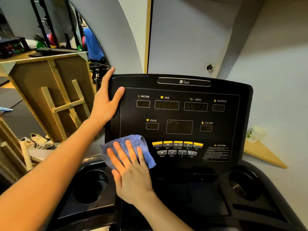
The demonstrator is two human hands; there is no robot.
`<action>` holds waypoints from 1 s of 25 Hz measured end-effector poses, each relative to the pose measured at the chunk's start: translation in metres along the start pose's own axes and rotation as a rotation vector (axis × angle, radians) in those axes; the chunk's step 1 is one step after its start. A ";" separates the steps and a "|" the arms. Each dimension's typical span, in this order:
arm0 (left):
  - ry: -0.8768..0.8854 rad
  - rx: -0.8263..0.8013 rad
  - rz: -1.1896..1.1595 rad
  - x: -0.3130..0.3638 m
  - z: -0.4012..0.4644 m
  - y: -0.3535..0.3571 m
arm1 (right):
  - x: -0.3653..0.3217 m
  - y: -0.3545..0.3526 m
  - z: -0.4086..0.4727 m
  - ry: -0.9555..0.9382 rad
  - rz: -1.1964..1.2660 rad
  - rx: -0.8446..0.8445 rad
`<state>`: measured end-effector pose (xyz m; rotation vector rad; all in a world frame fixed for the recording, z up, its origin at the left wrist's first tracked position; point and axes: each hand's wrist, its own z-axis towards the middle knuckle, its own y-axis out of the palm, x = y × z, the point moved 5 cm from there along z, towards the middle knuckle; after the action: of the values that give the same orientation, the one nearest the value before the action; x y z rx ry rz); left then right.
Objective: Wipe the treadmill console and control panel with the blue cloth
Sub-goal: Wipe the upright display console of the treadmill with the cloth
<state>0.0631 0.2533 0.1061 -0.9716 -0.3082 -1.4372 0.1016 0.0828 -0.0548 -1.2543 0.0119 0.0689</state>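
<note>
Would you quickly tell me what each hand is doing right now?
Left hand: grips the console's upper left edge.
Right hand: open, presses the blue cloth flat.

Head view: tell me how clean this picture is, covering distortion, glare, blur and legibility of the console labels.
Head view: wide-angle bending curves the wall edge and the console top; soft glare on the console's top trim, none over the dark displays; large labels such as SPEED read clearly, the caution text is too small and soft; the right hand on the blue cloth shows no strong blur.

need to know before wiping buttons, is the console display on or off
Off: the console readout windows under INCLINE, TIME, SPEED and PULSE are all dark.
</note>
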 end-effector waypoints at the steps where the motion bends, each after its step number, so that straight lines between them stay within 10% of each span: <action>1: 0.005 0.014 0.003 0.000 0.000 0.000 | 0.004 0.000 -0.003 -0.008 -0.008 -0.008; 25: 0.044 0.043 -0.004 0.003 -0.005 0.002 | 0.134 -0.025 -0.100 0.126 -0.122 -0.067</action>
<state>0.0638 0.2470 0.1046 -0.9037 -0.3077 -1.4483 0.2393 -0.0136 -0.0683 -1.3226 0.0429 -0.1162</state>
